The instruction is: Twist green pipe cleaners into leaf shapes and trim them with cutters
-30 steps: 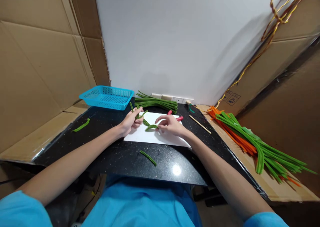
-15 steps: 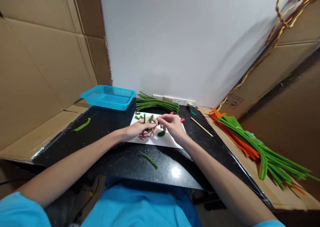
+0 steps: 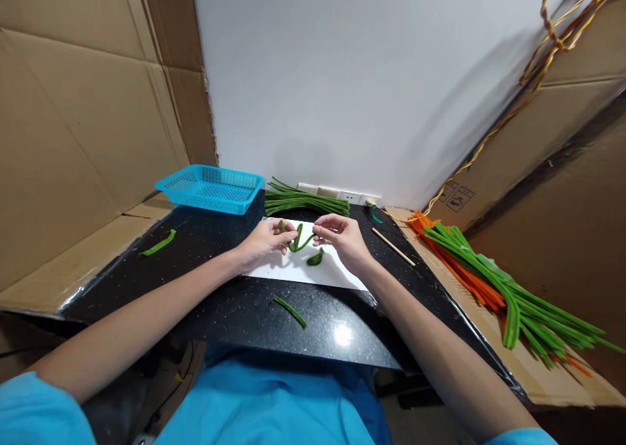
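Between my hands is a bent dark green pipe cleaner [image 3: 297, 237], folded into a zigzag of fuzzy loops. My left hand [image 3: 267, 241] pinches its left part between thumb and fingers. With thumb and fingertips my right hand [image 3: 341, 237] grips the end that slants up to the right. Below them a white sheet [image 3: 298, 273] lies on the black counter, partly covered by my hands. On the sheet, under my right hand, sits a small shaped piece of green pipe cleaner [image 3: 315, 258]. A short straight green pipe cleaner [image 3: 290, 312] lies nearer to me on the counter.
A blue plastic basket [image 3: 210, 189] stands at the back left, beside a bundle of dark green pipe cleaners [image 3: 308, 202]. A light green strip [image 3: 159, 243] lies left. To the right are a wooden stick [image 3: 394, 246] and bright green [image 3: 489, 269] and orange pipe cleaners [image 3: 469, 276].
My hands have moved apart, the right one slightly up and to the right. The pipe cleaner's end now stretches between them, and its bent loops show more openly.
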`<move>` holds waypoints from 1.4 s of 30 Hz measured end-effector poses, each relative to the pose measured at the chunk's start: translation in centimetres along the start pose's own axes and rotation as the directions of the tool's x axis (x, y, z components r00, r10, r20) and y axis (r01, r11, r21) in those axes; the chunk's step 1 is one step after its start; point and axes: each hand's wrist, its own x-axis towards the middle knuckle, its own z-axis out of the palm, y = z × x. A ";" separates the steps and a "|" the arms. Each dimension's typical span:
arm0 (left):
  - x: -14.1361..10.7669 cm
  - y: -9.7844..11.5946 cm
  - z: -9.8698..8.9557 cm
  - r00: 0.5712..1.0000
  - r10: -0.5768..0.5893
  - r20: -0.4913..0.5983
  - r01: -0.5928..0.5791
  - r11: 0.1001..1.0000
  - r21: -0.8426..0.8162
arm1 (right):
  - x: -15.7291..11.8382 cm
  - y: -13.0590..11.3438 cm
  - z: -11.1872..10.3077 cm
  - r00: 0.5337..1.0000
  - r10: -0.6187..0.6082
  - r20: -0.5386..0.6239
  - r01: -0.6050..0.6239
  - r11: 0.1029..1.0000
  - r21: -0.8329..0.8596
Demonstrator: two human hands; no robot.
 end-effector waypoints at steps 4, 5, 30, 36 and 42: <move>0.1 -0.3 0.1 1.000 -0.009 -0.006 0.009 1.000 -0.002 | 0.2 0.2 -0.2 1.000 0.026 -0.005 -0.026 0.997 0.076; 0.1 -0.4 0.1 1.000 -0.003 -0.008 0.003 1.000 -0.002 | 0.2 0.2 -0.2 1.000 0.029 -0.007 -0.029 0.996 0.090; 0.4 -1.6 0.8 0.983 0.179 0.041 -0.181 0.983 0.034 | -0.8 1.9 1.7 0.999 -0.031 0.016 0.032 0.995 -0.092; 0.3 -1.5 0.8 0.985 0.169 0.028 -0.169 0.986 0.011 | -0.9 1.6 1.7 0.998 -0.018 0.063 0.024 0.996 -0.089; 0.4 -1.9 0.9 0.993 0.118 0.030 -0.117 0.993 -0.034 | -0.6 1.7 1.3 0.997 0.012 0.080 -0.005 0.996 -0.094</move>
